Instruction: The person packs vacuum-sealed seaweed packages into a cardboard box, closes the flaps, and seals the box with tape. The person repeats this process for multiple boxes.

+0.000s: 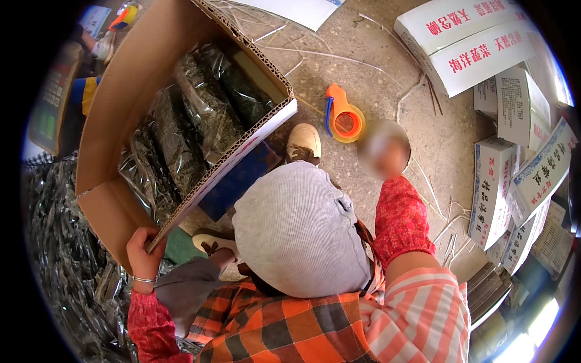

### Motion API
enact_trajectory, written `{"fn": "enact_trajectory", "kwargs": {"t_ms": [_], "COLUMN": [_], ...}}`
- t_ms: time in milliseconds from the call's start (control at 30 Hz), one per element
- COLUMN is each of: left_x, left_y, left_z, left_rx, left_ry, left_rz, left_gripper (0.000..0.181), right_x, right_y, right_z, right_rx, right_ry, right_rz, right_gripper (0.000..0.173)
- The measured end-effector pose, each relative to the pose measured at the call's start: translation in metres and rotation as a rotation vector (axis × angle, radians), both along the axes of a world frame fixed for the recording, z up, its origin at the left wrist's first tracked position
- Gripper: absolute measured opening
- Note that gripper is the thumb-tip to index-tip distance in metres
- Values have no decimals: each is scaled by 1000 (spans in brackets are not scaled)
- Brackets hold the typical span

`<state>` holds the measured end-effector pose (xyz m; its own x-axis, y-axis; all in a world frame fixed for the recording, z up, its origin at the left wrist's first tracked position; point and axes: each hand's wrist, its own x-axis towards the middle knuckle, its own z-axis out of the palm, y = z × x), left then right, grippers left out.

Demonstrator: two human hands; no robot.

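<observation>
An open cardboard box (97, 136), brown inside and white outside, stands at the left. Several clear plastic packs of dark dried goods (190, 104) lie inside it. My left hand (144, 254) grips the box's near wall edge, thumb and fingers on either side of the cardboard. A silver bracelet circles that wrist. My right hand (390, 156) reaches forward over the floor, largely hidden by a blurred round patch, so its grip does not show. Just left of it, an orange tape dispenser (338, 102) with a blue lever and a roll of tape (361, 122) lies on the concrete.
White printed cartons (472, 45) are stacked along the right, more cartons (492, 190) below them. Loose plastic strapping (345, 53) crosses the concrete floor. A heap of dark plastic packs (68, 236) fills the lower left. A grey cap (299, 231) blocks the centre.
</observation>
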<state>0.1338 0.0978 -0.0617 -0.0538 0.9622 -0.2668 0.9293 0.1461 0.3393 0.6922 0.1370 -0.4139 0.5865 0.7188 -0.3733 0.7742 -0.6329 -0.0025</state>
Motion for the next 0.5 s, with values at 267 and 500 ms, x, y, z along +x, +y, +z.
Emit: {"fn": "enact_trajectory", "kwargs": {"t_ms": [267,500], "left_x": [0,-3], "left_y": [-2,-6], "left_z": [-3,-3], "left_rx": [75,133], "left_ry": [-28,-19], "left_rz": [1,-8], "left_gripper": [15,17], "right_x": [10,33], "right_y": [-12,-23], "right_z": [1,-1], "right_rx": [258,675], "right_ry": [126,551], "right_rz": [11,137], "right_gripper": [34,37]}}
